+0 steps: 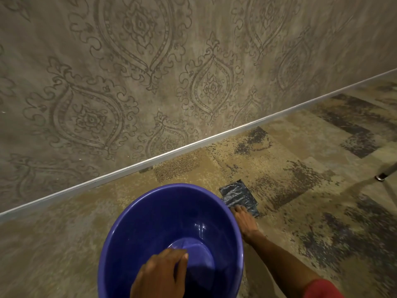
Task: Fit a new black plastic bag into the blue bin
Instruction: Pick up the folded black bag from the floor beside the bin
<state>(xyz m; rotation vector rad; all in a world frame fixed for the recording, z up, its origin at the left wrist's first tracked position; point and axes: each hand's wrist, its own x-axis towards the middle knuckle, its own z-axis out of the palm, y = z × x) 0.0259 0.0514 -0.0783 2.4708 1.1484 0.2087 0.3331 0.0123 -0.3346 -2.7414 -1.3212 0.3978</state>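
Note:
The blue bin (pixel 150 216) stands upright on the carpet at the bottom centre, with nothing inside it. My left hand (pixel 159 274) grips its near rim, thumb inside and fingers curled over the edge. A folded black plastic bag (pixel 238 193) lies flat on the carpet just right of the bin. My right hand (pixel 245 222) reaches past the bin's right side, and its fingertips touch the bag's near edge. The bin's rim hides part of that hand, so its grip cannot be made out.
A wall with grey damask wallpaper (pixel 129 82) rises behind the bin, ending in a pale skirting strip (pixel 193 145). Patterned beige and dark carpet (pixel 300 168) spreads to the right. A metal furniture leg (pixel 384 174) stands at the right edge.

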